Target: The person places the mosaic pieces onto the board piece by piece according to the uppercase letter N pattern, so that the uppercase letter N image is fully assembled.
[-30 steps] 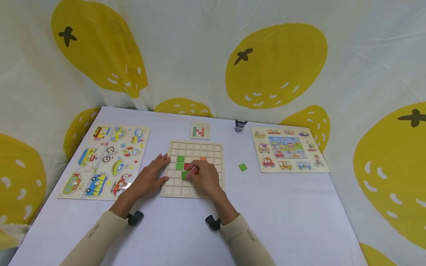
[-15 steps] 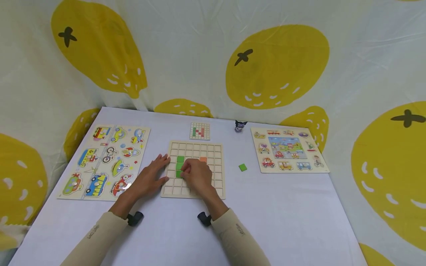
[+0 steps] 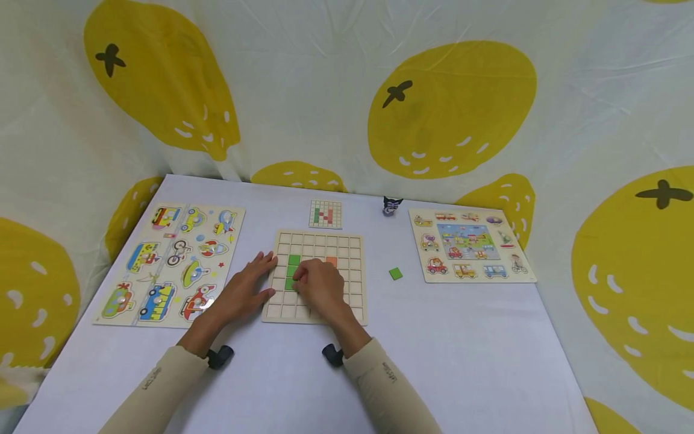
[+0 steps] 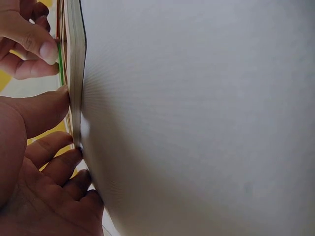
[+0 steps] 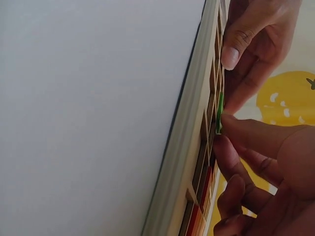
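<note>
A wooden grid board lies at the middle of the table. My left hand rests its fingertips on the board's left edge, fingers fairly straight. Between thumb and index finger, my right hand pinches a green tile, slightly tilted in the right wrist view, at a cell in the left part of the grid. Directly above it, in the head view, more green tiles sit in a column. An orange tile lies farther right. Red tiles show in the right wrist view; the right hand hides them from the head view.
One loose green tile lies right of the board. Behind the board is a small pattern card, with a dark figurine to its right. A vehicle puzzle lies at left, another picture puzzle at right.
My right hand has moved slightly left with the green tile, bringing it to the cell below the other green ones. The left hand has stayed in place.
</note>
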Demonstrator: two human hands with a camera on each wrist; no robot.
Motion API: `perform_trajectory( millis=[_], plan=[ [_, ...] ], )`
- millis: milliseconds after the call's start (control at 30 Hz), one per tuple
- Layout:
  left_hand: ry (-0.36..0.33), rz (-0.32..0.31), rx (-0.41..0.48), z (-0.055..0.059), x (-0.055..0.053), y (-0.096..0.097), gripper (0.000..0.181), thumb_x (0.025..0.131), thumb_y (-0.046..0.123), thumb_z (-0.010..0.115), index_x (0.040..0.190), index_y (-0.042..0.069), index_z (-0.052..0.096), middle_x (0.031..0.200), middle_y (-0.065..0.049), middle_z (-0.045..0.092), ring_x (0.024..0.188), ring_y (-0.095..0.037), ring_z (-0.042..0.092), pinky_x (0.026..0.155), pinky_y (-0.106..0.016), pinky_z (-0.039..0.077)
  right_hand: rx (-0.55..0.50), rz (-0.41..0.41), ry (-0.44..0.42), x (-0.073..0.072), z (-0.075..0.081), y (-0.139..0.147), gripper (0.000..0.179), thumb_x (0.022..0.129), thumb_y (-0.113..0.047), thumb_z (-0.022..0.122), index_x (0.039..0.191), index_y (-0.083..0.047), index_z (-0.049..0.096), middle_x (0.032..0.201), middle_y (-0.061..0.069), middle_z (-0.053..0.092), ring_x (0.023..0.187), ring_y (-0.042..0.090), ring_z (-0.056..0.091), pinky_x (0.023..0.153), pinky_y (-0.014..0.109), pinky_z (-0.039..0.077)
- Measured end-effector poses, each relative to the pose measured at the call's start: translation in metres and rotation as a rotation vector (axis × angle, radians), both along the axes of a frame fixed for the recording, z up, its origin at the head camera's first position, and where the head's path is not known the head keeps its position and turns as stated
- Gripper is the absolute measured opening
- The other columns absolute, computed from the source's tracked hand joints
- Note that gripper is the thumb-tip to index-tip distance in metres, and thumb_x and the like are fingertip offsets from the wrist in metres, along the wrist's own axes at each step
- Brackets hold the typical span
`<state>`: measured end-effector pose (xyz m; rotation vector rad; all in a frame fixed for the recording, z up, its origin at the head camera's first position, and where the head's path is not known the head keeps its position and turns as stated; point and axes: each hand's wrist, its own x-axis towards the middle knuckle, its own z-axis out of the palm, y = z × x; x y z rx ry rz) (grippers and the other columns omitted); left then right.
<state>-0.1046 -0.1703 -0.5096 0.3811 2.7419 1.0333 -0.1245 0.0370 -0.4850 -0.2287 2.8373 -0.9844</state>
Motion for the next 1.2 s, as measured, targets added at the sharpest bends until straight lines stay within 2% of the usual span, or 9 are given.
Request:
perform_trajectory(
  millis=[167, 300, 533, 700, 800, 933, 1200],
  plan=[
    [0.003, -0.002, -0.005, 0.0, 0.0, 0.0, 0.077, 0.096, 0.008, 0.076, 0.164, 0.007, 0.039, 0.176, -0.014, 0.029, 0.166, -0.04, 0.017, 0.133, -0.065, 0.019, -0.056, 0.038, 0.027, 0.002, 0.004, 0.009, 0.011, 0.084, -0.015, 0.088, 0.091, -0.019, 0.08, 0.072, -0.012, 0.067, 0.068, 0.005, 0.06, 0.061, 0.024, 0.045],
    [0.007, -0.005, -0.008, 0.0, 0.001, -0.001, 0.076, 0.097, 0.009, 0.075, 0.164, 0.007, 0.039, 0.176, -0.015, 0.029, 0.166, -0.04, 0.017, 0.132, -0.066, 0.019, -0.089, 0.036, 0.028, 0.003, 0.009, 0.018, 0.013, 0.086, -0.015, 0.088, 0.096, -0.019, 0.08, 0.077, -0.01, 0.071, 0.074, 0.006, 0.063, 0.066, 0.024, 0.049],
    [0.009, -0.008, -0.007, 0.0, 0.001, 0.0, 0.077, 0.097, 0.009, 0.075, 0.164, 0.007, 0.038, 0.176, -0.015, 0.028, 0.166, -0.04, 0.016, 0.133, -0.065, 0.018, -0.104, -0.032, 0.027, 0.001, 0.015, 0.045, 0.017, 0.088, -0.019, 0.088, 0.104, -0.02, 0.082, 0.084, -0.008, 0.072, 0.077, 0.013, 0.061, 0.067, 0.029, 0.048],
    [0.003, -0.004, -0.001, 0.0, 0.001, 0.0, 0.077, 0.097, 0.009, 0.075, 0.165, 0.008, 0.038, 0.176, -0.014, 0.027, 0.166, -0.039, 0.015, 0.133, -0.064, 0.017, -0.118, -0.07, 0.056, 0.0, 0.018, 0.072, 0.018, 0.087, -0.016, 0.088, 0.104, -0.019, 0.081, 0.085, -0.007, 0.073, 0.071, 0.017, 0.057, 0.063, 0.03, 0.044],
    [-0.001, -0.002, 0.0, 0.0, 0.002, 0.0, 0.078, 0.097, 0.009, 0.075, 0.165, 0.008, 0.037, 0.177, -0.013, 0.027, 0.166, -0.039, 0.015, 0.133, -0.064, 0.017, -0.112, -0.096, 0.068, 0.0, 0.018, 0.088, 0.02, 0.086, -0.015, 0.089, 0.104, -0.018, 0.081, 0.086, -0.005, 0.073, 0.075, 0.018, 0.056, 0.067, 0.03, 0.045],
    [-0.005, 0.0, -0.001, -0.001, 0.002, 0.0, 0.078, 0.097, 0.009, 0.075, 0.165, 0.008, 0.037, 0.177, -0.013, 0.027, 0.167, -0.039, 0.014, 0.134, -0.064, 0.017, -0.104, -0.141, 0.067, 0.001, 0.017, 0.108, 0.022, 0.086, -0.014, 0.089, 0.105, -0.018, 0.08, 0.087, -0.002, 0.073, 0.079, 0.02, 0.055, 0.072, 0.032, 0.044],
    [0.0, -0.001, -0.007, -0.001, 0.001, 0.0, 0.077, 0.098, 0.01, 0.074, 0.165, 0.008, 0.037, 0.177, -0.013, 0.027, 0.166, -0.04, 0.015, 0.132, -0.066, 0.018, -0.052, -0.213, 0.049, -0.002, 0.01, 0.145, 0.021, 0.088, -0.015, 0.087, 0.108, -0.019, 0.08, 0.093, 0.0, 0.075, 0.081, 0.021, 0.056, 0.072, 0.032, 0.043]
  ],
)
